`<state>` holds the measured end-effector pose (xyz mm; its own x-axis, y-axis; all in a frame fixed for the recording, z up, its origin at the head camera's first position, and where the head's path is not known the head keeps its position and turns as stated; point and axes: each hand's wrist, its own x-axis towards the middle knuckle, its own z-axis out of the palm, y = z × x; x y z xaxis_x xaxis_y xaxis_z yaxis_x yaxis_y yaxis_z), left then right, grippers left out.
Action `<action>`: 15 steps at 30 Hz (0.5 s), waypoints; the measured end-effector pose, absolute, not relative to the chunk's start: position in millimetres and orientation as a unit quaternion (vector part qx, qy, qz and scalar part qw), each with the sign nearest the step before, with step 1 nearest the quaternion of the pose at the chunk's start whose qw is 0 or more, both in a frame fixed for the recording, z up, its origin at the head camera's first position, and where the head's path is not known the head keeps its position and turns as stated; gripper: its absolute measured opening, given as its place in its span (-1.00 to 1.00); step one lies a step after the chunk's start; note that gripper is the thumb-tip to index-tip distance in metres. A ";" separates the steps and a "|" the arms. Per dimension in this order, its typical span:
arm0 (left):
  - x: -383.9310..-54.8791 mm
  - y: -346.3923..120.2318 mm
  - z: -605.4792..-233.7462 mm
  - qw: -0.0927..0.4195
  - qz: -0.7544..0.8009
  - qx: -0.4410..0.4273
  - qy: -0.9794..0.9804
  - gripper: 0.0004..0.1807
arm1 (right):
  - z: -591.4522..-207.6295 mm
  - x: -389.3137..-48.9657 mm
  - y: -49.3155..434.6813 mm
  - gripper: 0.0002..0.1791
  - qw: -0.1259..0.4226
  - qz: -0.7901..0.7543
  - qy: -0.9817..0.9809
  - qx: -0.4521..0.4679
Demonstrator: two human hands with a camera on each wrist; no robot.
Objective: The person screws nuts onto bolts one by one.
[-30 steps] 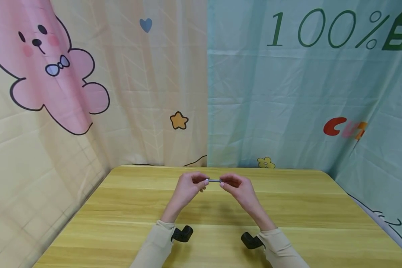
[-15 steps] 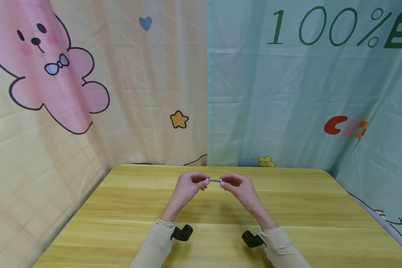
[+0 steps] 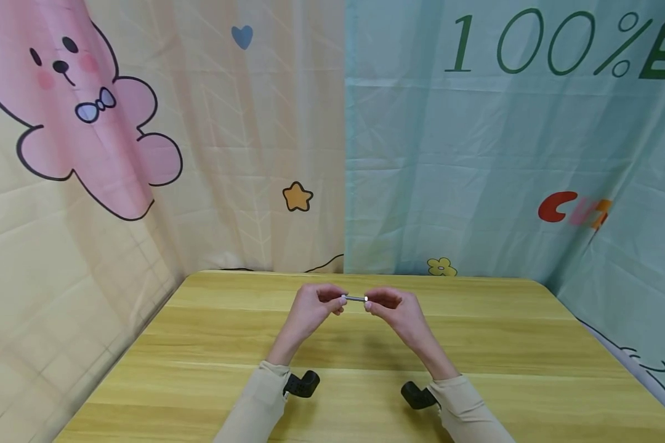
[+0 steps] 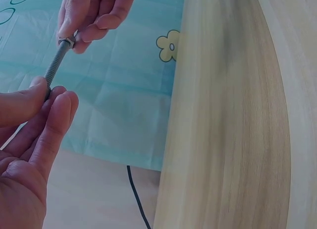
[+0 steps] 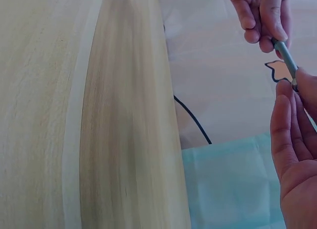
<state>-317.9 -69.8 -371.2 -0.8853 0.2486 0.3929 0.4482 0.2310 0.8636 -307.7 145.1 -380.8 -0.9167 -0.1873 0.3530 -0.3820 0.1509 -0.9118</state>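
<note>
While both hands are up over the far half of the table (image 3: 354, 394), one metal bolt (image 4: 57, 60) sits between them, held clear of the wood, lying roughly level, left to right. Left hand (image 3: 310, 304): nearly closed at the tips, thumb and fingers pinching the bolt's left end. Right hand (image 3: 396, 309): same kind of close pinch, thumb and fingers on the right end, where a silver hex piece (image 4: 68, 41) sits; cannot tell if that is a nut or the bolt's head. Bare threaded shank shows between the two grips; hands near each other, not touching. The extreme left tip is hidden by fingers.

Beige sleeves (image 3: 255, 406) cover both forearms, and a black wrist mount (image 3: 302, 385) sticks out at the left cuff, with a second one (image 3: 418, 395) at the right cuff. Table is light wood with lengthwise grain.

Beyond the far edge, a cream curtain (image 3: 227, 154) hangs on the left, a teal curtain (image 3: 399, 154) on the right, meeting near the middle. Cream side prints: pink bear (image 3: 102, 144) far left, blue heart (image 3: 242, 37), orange star (image 3: 297, 197). Teal side prints: green "100%" lettering (image 3: 463, 44) up high, yellow flower (image 3: 441, 266) just above the table edge.
</note>
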 end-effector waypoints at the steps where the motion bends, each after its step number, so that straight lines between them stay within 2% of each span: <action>1: -318.2 -69.9 -371.3 0.086 -0.580 -0.224 -0.779 -0.90 | -380.8 -308.0 145.0 -0.72 0.074 0.626 -0.753 0.188; 15: -318.7 -67.4 -374.7 0.087 -0.578 -0.228 -0.778 -0.91 | -386.2 -313.9 145.0 -0.68 0.049 0.650 -0.744 0.151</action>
<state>-318.7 -67.4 -374.7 -0.8810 0.2549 0.3986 0.4552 0.2269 0.8610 -313.9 145.0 -386.2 -0.9495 -0.1619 0.2690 -0.2883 0.1105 -0.9511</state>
